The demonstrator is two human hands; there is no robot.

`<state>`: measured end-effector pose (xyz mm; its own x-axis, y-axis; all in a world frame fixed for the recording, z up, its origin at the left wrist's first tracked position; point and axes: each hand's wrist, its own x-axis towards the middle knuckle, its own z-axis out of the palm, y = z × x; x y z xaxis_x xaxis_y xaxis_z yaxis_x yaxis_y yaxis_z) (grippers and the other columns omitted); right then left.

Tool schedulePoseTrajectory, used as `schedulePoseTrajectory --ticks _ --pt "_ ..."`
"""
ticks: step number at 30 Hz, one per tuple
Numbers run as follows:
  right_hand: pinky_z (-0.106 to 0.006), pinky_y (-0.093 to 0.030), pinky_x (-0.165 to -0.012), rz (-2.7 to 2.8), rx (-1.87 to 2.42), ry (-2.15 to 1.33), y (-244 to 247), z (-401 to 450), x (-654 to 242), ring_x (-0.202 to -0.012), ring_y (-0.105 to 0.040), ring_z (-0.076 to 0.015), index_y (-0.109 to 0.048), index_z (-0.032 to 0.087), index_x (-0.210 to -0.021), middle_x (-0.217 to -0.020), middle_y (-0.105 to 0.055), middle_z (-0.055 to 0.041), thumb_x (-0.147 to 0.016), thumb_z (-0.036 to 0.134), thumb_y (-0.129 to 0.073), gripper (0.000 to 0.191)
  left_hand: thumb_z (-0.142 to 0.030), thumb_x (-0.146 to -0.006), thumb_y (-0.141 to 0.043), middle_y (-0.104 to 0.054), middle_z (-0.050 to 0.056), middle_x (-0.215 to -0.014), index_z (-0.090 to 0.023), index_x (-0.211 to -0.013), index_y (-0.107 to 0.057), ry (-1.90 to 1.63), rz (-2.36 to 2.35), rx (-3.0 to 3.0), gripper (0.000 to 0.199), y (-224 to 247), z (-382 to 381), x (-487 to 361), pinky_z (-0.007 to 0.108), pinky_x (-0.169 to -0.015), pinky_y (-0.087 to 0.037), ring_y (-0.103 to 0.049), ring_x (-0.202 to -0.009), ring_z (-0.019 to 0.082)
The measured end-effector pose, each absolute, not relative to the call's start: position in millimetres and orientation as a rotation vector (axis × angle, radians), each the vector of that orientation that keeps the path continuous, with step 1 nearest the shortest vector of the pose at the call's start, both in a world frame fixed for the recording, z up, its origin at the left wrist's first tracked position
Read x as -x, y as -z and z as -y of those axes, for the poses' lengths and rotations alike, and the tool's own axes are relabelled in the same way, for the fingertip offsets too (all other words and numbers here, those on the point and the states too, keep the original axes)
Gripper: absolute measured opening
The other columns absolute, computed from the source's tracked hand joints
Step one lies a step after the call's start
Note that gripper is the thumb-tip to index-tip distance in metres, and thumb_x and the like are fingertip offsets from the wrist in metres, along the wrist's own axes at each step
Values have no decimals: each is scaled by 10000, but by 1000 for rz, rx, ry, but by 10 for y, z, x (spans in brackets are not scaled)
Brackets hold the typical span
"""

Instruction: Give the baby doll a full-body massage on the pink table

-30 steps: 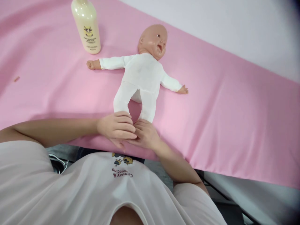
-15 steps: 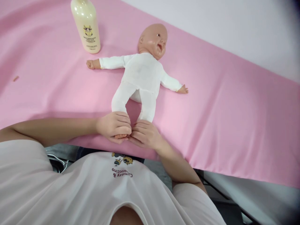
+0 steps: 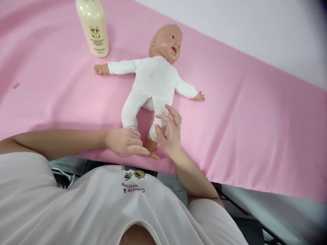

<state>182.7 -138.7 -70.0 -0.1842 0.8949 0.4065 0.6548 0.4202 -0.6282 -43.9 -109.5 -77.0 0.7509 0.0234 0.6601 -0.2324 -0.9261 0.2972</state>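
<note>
A baby doll (image 3: 157, 76) with a soft white body lies face up, arms spread and its head turned to the right. My left hand (image 3: 125, 141) is closed around the ankle and foot of its leg on the left, hiding that foot. My right hand (image 3: 170, 132) is open over the other lower leg, with the fingers apart and bent and nothing held in them. Whether its fingertips touch the white cloth I cannot tell. Below that leg, the doll's bare foot (image 3: 153, 151) shows.
A pale yellow body wash bottle (image 3: 95, 35) with a cow picture stands at the upper left. A small brownish piece (image 3: 16, 85) lies at far left. Pink sheeting (image 3: 242, 119) covers the table, whose near edge runs just in front of my body.
My right hand has let go of the doll's foot, opened and moved up over the lower leg. My left hand stays at the other foot, its fingers shifted a little.
</note>
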Motion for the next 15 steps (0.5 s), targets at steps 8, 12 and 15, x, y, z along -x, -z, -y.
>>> schedulePoseTrajectory --ticks 8,12,15 --pt "-697 -302 -1234 1998 1472 -528 790 1339 -1800 -1610 -101 -366 -399 334 -1501 -1702 -106 -94 -981 367 -587 554 -130 -952 -460 -691 56 -739 -233 -870 -697 -528 226 -2720 271 768 1161 431 347 -653 -483 -632 -671 204" --pt "-635 -319 -1258 1898 1497 -501 780 1332 -1847 -1576 -232 -319 -427 312 -1454 -1614 -250 -122 -985 334 -566 490 -159 -996 -457 -694 35 -697 -195 -965 -704 -646 237 -2714 251 784 1206 425 342 -585 -437 -622 -608 199" --pt "-588 -374 -1242 1812 1490 -523 771 1320 -1892 -1525 -332 -299 -411 301 -1445 -1549 -332 -129 -979 342 -576 495 -235 -1032 -410 -707 41 -703 -135 -1165 -662 -719 164 -2637 302 801 1221 418 341 -570 -439 -630 -589 200"
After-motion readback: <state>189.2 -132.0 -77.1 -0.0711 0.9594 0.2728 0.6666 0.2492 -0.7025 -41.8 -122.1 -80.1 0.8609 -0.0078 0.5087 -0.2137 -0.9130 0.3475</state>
